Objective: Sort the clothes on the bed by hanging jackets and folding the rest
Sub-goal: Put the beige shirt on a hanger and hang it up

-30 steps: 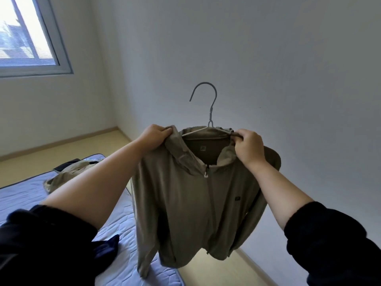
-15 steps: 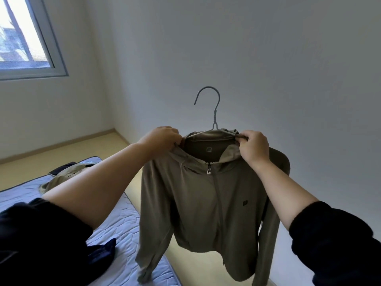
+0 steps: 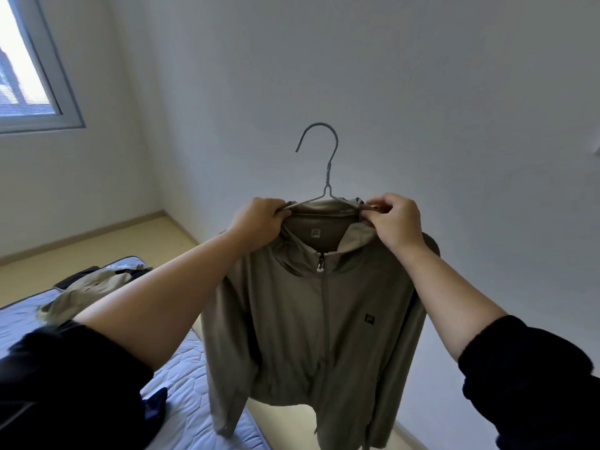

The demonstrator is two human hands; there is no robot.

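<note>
In the head view, an olive-green jacket [image 3: 311,319] of thin, smooth, matte fabric hangs in mid-air in front of a plain pale wall [image 3: 422,92]. It has a soft, folded-back hood or collar, a straight front zip closed up to a small dark pull, a little dark square logo on the chest and a gathered hem. Its long sleeves droop limp at both sides. A slim grey wire hanger [image 3: 326,181] sits inside the neck opening, its twisted stem and open curved hook rising above the collar.

The left hand [image 3: 256,224] grips the left end of the collar, fingers curled tight round the fabric where the hanger's wire arm disappears. The right hand [image 3: 394,222] pinches the right end of the collar between thumb and bent fingers, right at the other wire arm. The jacket thus hangs between and below the two hands, held at about the same height, the hook standing midway above them. Both forearms are bare, with black sleeves [image 3: 65,384] pushed up.

Lower left lies the bed [image 3: 194,378], a pale blue mattress quilted in a hexagon pattern. A crumpled tan garment [image 3: 87,290] lies at its far end, and a dark navy cloth [image 3: 156,404] at its near edge. A grey-framed window [image 3: 32,76] fills the upper left corner.
</note>
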